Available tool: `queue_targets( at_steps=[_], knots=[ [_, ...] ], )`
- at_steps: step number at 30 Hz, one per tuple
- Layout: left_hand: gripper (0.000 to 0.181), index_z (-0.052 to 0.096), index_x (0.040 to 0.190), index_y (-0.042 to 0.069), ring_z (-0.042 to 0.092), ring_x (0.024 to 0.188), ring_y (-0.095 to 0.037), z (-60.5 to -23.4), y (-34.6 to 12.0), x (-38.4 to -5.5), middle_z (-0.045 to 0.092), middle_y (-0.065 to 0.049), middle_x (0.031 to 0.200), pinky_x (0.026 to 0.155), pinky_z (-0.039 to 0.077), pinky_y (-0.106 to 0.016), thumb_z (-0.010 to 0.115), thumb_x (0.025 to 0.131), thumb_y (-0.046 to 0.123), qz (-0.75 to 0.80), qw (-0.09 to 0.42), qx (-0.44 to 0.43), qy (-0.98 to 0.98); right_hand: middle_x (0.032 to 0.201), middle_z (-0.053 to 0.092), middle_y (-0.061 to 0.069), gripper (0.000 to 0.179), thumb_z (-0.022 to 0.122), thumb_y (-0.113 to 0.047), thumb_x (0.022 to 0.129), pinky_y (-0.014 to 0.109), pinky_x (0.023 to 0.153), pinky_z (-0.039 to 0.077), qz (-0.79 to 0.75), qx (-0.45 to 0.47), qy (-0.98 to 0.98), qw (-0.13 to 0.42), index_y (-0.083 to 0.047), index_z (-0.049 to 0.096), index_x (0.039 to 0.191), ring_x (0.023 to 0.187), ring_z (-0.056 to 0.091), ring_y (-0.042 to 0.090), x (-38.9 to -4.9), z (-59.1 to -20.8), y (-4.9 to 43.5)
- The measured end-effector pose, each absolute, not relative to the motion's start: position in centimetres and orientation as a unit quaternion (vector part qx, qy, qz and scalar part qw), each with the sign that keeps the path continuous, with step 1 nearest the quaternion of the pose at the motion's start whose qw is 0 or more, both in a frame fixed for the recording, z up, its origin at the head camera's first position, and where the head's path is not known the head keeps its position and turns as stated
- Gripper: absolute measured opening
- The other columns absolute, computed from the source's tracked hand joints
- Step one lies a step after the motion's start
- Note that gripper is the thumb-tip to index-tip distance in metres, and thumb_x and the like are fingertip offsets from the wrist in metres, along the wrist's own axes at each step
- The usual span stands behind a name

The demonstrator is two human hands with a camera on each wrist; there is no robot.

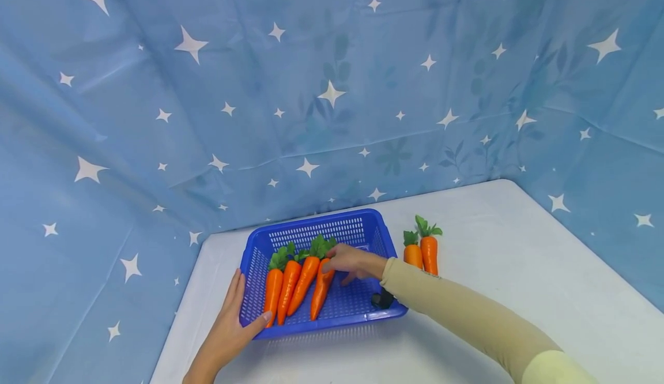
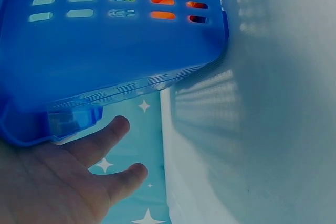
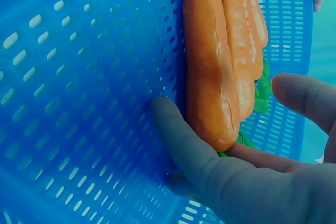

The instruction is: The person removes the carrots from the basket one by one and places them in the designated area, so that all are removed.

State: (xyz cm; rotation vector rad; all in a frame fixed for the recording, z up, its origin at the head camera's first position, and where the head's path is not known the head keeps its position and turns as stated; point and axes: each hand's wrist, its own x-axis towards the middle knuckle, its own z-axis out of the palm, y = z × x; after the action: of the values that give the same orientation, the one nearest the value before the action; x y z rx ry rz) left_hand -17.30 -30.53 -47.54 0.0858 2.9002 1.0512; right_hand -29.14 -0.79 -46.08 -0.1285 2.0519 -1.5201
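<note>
Inside the blue plastic basket (image 1: 358, 309) lie several carrots with green tops, side by side in its left half. My right hand (image 1: 351, 260) reaches in over the top of the rightmost carrot (image 1: 320, 292). In the right wrist view its fingers (image 3: 181, 135) lie beside and behind that carrot's thick end, with the thumb (image 3: 302, 95) spread away. At the basket's left front corner is my left hand (image 1: 233, 315), thumb over the rim and fingers along the outer wall. The left wrist view shows two of its fingers (image 2: 102, 140) stretched out straight.
Two more carrots (image 1: 429, 254) lie on the white table (image 1: 482, 245) just right of the basket, partly behind the right forearm. A small black object (image 1: 383, 299) shows under the right wrist. A blue curtain with white stars (image 1: 321, 130) hangs behind the table.
</note>
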Motion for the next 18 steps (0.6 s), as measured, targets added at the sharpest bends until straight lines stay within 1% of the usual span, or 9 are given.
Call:
queue_targets(
  at_steps=[5,10,15,18],
  knots=[
    [0.116,0.003,0.171,0.001,0.01,0.159,-0.055,-47.47,-30.56,-17.2,-0.004,-0.02,0.178,0.115,0.021,-0.075,0.07,0.095,0.057,0.342,0.024,0.029,0.939,0.147,0.055,0.029,0.066,0.075,-0.005,0.093,0.062,0.094,0.058,-0.559,-0.047,0.773,0.295,0.016,0.047,0.149,0.136,0.055,0.046,-29.23,-46.13,-0.87],
    [0.115,0.003,0.171,0.002,0.01,0.159,-0.054,-47.61,-30.6,-17.25,-0.005,-0.019,0.179,0.116,0.021,-0.075,0.07,0.095,0.056,0.346,0.022,0.029,0.938,0.141,0.059,0.026,0.063,0.077,-0.007,0.093,0.059,0.093,0.059,-0.554,-0.039,0.776,0.298,0.015,0.051,0.145,0.131,0.058,0.044,-29.31,-46.25,-0.9],
    [0.116,0.003,0.171,0.001,0.01,0.159,-0.054,-47.58,-30.57,-17.3,-0.005,-0.02,0.178,0.116,0.021,-0.075,0.07,0.095,0.058,0.34,0.027,0.025,0.94,0.127,0.063,0.02,0.048,0.077,-0.007,0.093,0.059,0.093,0.059,-0.549,-0.044,0.779,0.3,0.013,0.059,0.133,0.122,0.062,0.04,-29.32,-46.29,-0.78],
    [0.117,0.003,0.171,0.001,0.009,0.159,-0.054,-47.53,-30.48,-17.31,-0.004,-0.02,0.178,0.116,0.021,-0.074,0.07,0.094,0.058,0.338,0.03,0.023,0.941,0.123,0.065,0.019,0.04,0.077,-0.006,0.093,0.061,0.094,0.058,-0.553,-0.045,0.775,0.302,0.011,0.062,0.126,0.122,0.062,0.039,-29.26,-46.28,-0.67]
  ],
)
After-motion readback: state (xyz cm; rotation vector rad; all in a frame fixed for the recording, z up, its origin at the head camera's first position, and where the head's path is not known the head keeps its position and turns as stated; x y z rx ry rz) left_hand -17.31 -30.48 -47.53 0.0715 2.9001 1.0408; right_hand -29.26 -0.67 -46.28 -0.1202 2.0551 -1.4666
